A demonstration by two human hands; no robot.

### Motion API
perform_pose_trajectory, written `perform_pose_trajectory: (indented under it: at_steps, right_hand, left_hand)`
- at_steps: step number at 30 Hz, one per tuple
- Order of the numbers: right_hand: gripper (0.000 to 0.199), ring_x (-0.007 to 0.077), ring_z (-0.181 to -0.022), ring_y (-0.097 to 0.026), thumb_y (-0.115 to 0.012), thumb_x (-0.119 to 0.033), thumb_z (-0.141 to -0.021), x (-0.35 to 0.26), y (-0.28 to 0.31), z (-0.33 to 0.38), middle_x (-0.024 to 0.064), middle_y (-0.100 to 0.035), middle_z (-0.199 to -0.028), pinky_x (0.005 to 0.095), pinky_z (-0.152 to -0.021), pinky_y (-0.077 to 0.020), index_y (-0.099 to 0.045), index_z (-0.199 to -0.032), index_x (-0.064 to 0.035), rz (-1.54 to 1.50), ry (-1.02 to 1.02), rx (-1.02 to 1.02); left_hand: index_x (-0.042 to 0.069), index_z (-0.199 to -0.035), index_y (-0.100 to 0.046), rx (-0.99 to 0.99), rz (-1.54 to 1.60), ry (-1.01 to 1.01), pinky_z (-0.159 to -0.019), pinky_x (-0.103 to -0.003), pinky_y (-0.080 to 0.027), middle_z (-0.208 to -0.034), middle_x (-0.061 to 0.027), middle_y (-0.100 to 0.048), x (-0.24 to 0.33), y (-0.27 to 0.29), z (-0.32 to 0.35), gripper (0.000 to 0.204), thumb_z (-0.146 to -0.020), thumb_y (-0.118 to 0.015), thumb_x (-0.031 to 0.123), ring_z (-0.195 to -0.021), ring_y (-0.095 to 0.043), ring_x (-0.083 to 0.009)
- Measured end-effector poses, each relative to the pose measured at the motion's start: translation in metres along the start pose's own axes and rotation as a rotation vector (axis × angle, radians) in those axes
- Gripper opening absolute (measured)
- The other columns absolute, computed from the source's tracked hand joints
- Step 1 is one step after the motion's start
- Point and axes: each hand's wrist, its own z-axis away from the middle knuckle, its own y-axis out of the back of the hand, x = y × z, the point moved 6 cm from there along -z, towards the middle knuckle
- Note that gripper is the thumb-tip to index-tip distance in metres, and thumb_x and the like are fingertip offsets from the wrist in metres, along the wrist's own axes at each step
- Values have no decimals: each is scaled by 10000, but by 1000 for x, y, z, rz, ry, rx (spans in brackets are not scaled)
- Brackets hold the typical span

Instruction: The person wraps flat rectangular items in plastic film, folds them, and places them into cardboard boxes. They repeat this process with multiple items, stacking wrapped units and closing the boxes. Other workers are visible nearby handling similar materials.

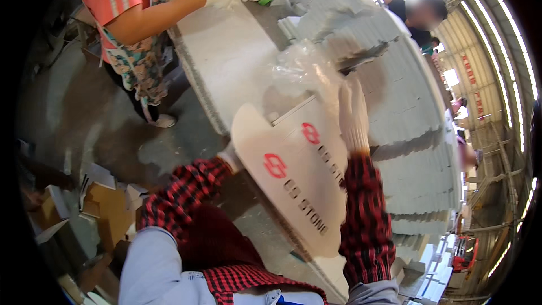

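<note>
A white carton (282, 175) with red logos and black lettering lies in front of me on the table, its near flap raised at the left. My left hand (230, 157), in a white glove, is at the carton's left edge; its fingers are hidden behind the flap. Over the carton's far right side, my right hand (353, 110) reaches forward in a white glove, fingers stretched out. Clear plastic film (305, 65) lies crumpled beside its fingertips. Whether the right hand touches the film, I cannot tell.
Long rows of stacked pale tiles (406, 96) fill the right side. At the upper left, a co-worker in a floral apron (135, 65) handles plastic at the table (220, 51). Another person (420, 17) stands beyond the stacks. Opened cardboard boxes (110, 209) lie at the lower left.
</note>
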Motion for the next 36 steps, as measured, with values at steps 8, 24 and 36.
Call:
perform_pose_trajectory:
  at_steps: [8,24,36]
  right_hand:
    - [594,407,-1222,-651,-718,-486,-861,5,-92,24,236,-700,-1293,475,-1041,-494,-719,-1232,-23,120,-79,-124]
    - [566,390,-1153,-646,-734,-294,-836,-72,-83,89,257,-688,-1205,441,-1024,-497,-638,-1301,15,81,-74,-365]
    - [572,402,-1147,-655,-736,-303,-837,-70,-84,97,267,-685,-1215,444,-1029,-493,-639,-1308,6,57,-100,-368]
  left_hand:
    - [24,-1551,-465,532,1427,840,-1120,-392,-456,-1454,-110,-601,82,1,100,504,-1143,-475,319,-1295,-607,-246]
    - [-22,-1545,-466,600,1637,1339,-1067,-342,-489,-1416,-125,-644,112,-77,175,600,-1103,-558,374,-1305,-603,-260]
    - [108,-1355,-616,713,2192,1579,-946,-352,-532,-1252,-24,-689,142,-54,156,439,-1038,-616,412,-1130,-652,-178]
